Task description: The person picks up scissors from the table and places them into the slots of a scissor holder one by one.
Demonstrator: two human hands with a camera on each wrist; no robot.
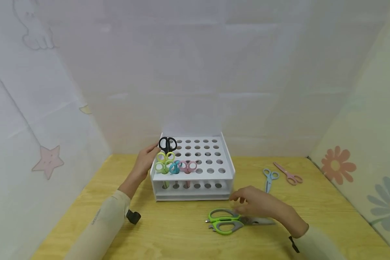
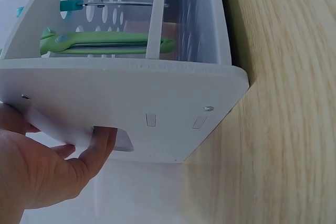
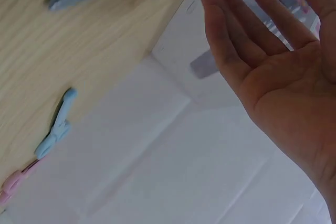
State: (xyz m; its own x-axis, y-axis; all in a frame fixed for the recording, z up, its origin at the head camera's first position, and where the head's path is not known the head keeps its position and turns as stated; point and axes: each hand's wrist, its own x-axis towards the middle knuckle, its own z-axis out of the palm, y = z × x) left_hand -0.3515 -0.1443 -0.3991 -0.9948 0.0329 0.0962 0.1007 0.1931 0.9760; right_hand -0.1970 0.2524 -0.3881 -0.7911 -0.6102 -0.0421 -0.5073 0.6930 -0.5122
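Note:
My left hand [image 1: 146,159] grips the left side of a white rack [image 1: 195,197] with rows of round holes. In the left wrist view its fingers reach into the handle slot of the side panel [image 2: 168,98]. Black scissors [image 1: 167,146], yellow scissors [image 1: 166,157], green scissors [image 1: 164,168], teal scissors [image 1: 175,168] and pink scissors [image 1: 187,167] stand in the left part of the rack, handles up. Just above green-and-grey kitchen scissors [image 1: 218,219] hovers my right hand [image 1: 258,202], holding nothing, fingers loosely bent. Their blades point right, partly behind the hand.
Light blue scissors [image 1: 268,183] and a second pink pair [image 1: 289,176] lie on the wooden table [image 1: 182,231] right of the rack. White sheeting [image 1: 195,90] hangs close behind the rack, with patterned sheets at both sides.

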